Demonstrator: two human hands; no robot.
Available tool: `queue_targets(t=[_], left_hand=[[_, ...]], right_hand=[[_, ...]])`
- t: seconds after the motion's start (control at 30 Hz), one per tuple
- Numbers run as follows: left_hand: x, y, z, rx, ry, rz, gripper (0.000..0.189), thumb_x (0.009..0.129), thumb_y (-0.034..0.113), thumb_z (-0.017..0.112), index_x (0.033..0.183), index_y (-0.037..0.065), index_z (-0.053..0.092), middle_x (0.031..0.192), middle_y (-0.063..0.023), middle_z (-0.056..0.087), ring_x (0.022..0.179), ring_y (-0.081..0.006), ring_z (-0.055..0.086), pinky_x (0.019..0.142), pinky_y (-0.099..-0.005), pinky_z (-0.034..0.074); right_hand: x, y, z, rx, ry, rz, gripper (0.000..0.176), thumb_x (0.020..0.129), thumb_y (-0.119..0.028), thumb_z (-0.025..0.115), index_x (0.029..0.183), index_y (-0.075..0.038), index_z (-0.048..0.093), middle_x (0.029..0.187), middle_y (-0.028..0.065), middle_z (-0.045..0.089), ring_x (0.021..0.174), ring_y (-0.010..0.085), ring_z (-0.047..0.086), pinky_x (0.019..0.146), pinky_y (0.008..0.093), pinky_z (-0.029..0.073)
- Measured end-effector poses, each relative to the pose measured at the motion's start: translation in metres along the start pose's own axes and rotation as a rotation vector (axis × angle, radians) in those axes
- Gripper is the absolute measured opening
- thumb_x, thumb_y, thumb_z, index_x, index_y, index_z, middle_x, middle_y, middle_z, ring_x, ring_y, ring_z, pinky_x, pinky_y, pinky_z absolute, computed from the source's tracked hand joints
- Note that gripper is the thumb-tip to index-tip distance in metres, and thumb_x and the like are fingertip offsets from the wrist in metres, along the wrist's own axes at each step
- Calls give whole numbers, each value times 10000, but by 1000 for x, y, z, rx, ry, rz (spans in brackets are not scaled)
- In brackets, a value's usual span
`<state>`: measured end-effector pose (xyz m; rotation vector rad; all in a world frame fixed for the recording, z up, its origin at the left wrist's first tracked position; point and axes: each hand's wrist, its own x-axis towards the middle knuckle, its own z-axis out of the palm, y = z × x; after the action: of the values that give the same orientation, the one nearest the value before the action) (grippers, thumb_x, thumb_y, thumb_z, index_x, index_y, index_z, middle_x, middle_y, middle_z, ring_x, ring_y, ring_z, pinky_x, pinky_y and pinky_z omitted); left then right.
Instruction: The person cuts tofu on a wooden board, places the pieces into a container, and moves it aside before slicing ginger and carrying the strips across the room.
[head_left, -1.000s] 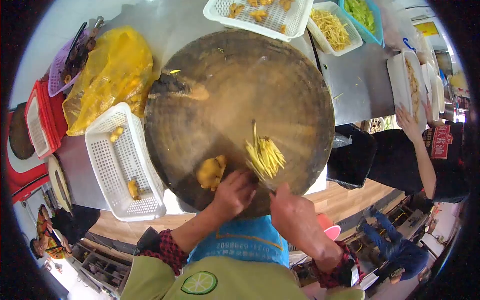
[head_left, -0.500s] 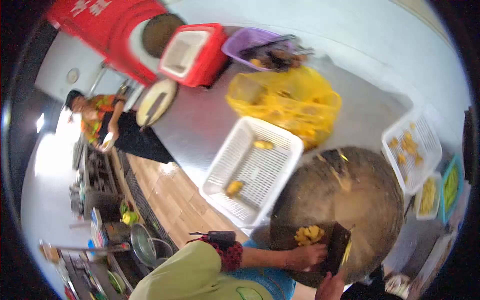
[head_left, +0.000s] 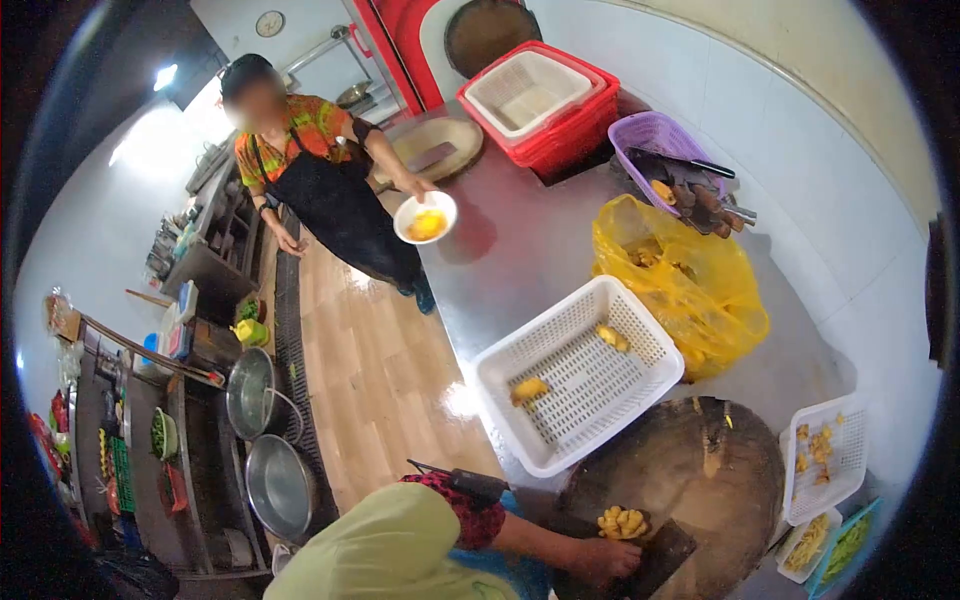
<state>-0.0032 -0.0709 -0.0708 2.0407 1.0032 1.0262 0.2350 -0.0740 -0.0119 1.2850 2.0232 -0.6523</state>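
Note:
My left hand (head_left: pixel 605 561) is low on the round wooden chopping block (head_left: pixel 730 470), its fingers curled together beside the dark blade of a cleaver (head_left: pixel 667 553). What lies under those fingers is hidden. Touching or just behind the hand is a knobby yellow piece of ginger (head_left: pixel 622 522). The cleaver's handle runs out of sight at the bottom edge, and my right hand is not in view. Behind the block stands a white slotted basket (head_left: pixel 520 432) holding two pieces of ginger (head_left: pixel 613 338).
A co-worker (head_left: pixel 320 180) stands across the steel table (head_left: pixel 500 240), holding a white bowl (head_left: pixel 425 218) over its edge. A yellow bag (head_left: pixel 700 320), purple basket (head_left: pixel 650 125) and red bins (head_left: pixel 560 140) line the wall. A small basket (head_left: pixel 800 490) sits right of the block.
The view has swung left and up, so the scene sits lower and further right. The co-worker has come closer with the bowl held out. My right hand has left the view.

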Motion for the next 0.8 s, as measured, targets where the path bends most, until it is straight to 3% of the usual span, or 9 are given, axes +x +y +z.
queue_targets(t=[0.07,0.1,0.2,0.3,0.33,0.4,0.5,0.57,0.8], left_hand=[[3,8,-3,-5,10,-42,220,584,204,666,655,9,593,783,-160,535,887,-319,504,835,-394,425],[4,12,-5,-2,11,-96,212,588,202,665,656,12,599,786,-156,536,883,-312,503,835,-387,426],[0,19,-12,97,111,-26,204,596,195,667,672,12,615,825,-154,548,907,-309,502,850,-382,427],[1,12,-6,67,-102,-119,202,595,170,675,708,11,625,883,-154,557,952,-309,503,885,-375,422],[-1,11,-5,60,-104,-110,202,595,170,675,708,11,625,883,-154,557,952,-309,503,885,-375,422],[-6,9,-4,174,172,64,255,570,157,683,774,15,625,908,-152,553,961,-311,505,865,-371,432],[-4,9,-4,261,174,69,328,532,144,689,823,21,601,874,-142,538,934,-310,506,813,-368,444],[-11,1,14,199,83,-59,308,554,151,665,821,27,574,856,-136,527,906,-314,510,774,-378,451],[5,56,-16,-92,274,-551,385,766,65,637,1136,13,544,1127,-201,556,1051,-357,545,926,-410,447]], right_hand=[[10,17,30,-165,184,-108,541,966,-401,406,1421,-111,361,1316,135,471,919,315,549,740,476,458],[-6,-28,-29,526,176,76,520,969,-408,419,1377,-86,423,1301,110,475,924,276,544,732,470,461],[-9,-28,-35,1134,-36,192,524,968,-406,428,1369,-69,409,1340,121,446,1051,270,532,800,445,466],[-29,-45,-34,1322,177,261,529,961,-405,446,1372,-76,390,1365,123,425,1079,276,535,785,411,489],[-27,-41,-32,1323,186,270,529,961,-405,446,1372,-76,390,1365,123,425,1079,276,535,785,411,489],[-10,-23,-17,289,224,80,563,949,-416,466,1389,-84,353,1416,117,364,1150,273,501,737,404,520],[30,31,65,1121,121,-98,542,927,-369,532,1348,-52,409,1269,147,501,975,243,594,597,339,529],[-23,-50,-58,582,547,-71,274,858,-100,492,1075,62,529,848,249,623,803,427,607,697,464,475],[-67,-40,-77,1499,389,171,224,926,-219,533,960,2,531,524,8,481,397,86,459,363,266,378]])
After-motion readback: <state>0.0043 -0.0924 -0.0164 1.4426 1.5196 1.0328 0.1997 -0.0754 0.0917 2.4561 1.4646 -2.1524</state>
